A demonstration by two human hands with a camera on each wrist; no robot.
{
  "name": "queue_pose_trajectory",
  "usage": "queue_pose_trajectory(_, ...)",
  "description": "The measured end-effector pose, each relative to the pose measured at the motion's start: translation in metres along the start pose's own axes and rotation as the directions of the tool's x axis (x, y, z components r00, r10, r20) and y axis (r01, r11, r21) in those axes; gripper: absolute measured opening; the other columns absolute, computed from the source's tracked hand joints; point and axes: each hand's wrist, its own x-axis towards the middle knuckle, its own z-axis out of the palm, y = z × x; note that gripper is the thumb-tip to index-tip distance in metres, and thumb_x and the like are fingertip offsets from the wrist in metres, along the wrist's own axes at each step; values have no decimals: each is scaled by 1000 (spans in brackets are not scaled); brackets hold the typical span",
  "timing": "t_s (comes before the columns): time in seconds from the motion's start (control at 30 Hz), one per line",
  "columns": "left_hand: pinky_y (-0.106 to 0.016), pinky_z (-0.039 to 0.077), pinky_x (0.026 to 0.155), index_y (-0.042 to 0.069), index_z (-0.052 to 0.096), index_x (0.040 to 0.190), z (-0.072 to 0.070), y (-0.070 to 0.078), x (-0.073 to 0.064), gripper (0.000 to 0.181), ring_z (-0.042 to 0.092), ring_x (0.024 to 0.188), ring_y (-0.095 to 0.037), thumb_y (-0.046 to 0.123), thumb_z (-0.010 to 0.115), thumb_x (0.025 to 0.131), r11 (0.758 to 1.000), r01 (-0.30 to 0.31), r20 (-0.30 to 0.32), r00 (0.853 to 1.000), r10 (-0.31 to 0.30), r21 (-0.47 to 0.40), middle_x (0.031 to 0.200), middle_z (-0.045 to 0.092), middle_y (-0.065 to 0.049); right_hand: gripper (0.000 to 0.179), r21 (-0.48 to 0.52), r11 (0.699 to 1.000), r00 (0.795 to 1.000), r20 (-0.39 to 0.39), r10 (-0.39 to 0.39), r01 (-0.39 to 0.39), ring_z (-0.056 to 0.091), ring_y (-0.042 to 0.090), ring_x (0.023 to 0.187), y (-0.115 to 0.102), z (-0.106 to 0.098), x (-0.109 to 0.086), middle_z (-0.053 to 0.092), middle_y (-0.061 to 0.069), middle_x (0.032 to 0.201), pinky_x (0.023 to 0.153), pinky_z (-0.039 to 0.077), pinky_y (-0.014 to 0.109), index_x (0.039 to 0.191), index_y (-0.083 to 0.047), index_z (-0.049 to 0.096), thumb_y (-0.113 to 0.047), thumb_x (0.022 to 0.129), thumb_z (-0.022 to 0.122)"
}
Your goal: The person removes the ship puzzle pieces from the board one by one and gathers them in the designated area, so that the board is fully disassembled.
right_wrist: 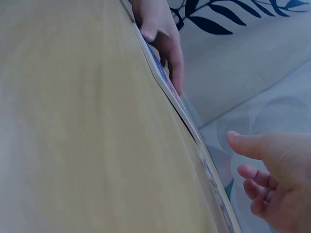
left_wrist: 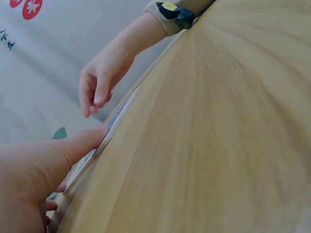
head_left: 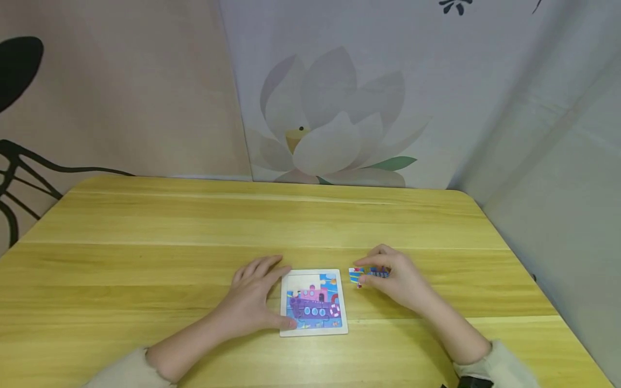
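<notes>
A white-rimmed jigsaw puzzle tray (head_left: 320,333) lies flat on the table. Fitted pieces (head_left: 310,309) in it show a pink and purple ship, while its upper left part is bare. My left hand (head_left: 249,302) rests along the tray's left side, thumb on the near corner and index finger by the far one. To the right of the tray lie loose puzzle pieces (head_left: 356,276), partly hidden under my right hand (head_left: 398,280). That hand hovers over them; in the right wrist view its thumb (right_wrist: 245,144) and fingers stand apart with nothing between them.
The wooden table (head_left: 145,237) reaches back to a curtain (head_left: 335,108) printed with a large flower. Another pale curtain (head_left: 548,161) hangs along the right side. A dark wristband device (left_wrist: 182,17) sits on the right sleeve.
</notes>
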Motion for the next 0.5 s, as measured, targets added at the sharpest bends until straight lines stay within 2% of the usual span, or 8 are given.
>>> queue_pose_trajectory(0.13,-65,9,107,12,46,142,0,0,0,107,20,138,-38,70,75,58,1000,-3,-3,1000,3,0,152,29,-11,26,14,999,999,20,-30,30,49,16,71,-6,8,0,61,0,97,58,44,24,104,-13,75,-15,79,79)
queue_pose_trajectory(0.3,-65,9,107,11,46,142,0,0,-1,106,20,138,-38,70,75,58,1000,-5,-5,1000,5,-6,152,30,-12,27,-31,996,996,47,-82,83,50,17,76,-11,18,3,58,-5,100,62,47,24,104,-15,75,-18,78,80)
queue_pose_trajectory(0.5,-65,10,107,12,47,142,0,0,0,107,22,138,-38,71,74,57,1000,-6,-10,1000,6,5,152,30,-12,25,-72,990,991,65,-114,119,49,17,86,-17,27,8,57,-7,101,66,45,26,100,-18,76,-19,76,81)
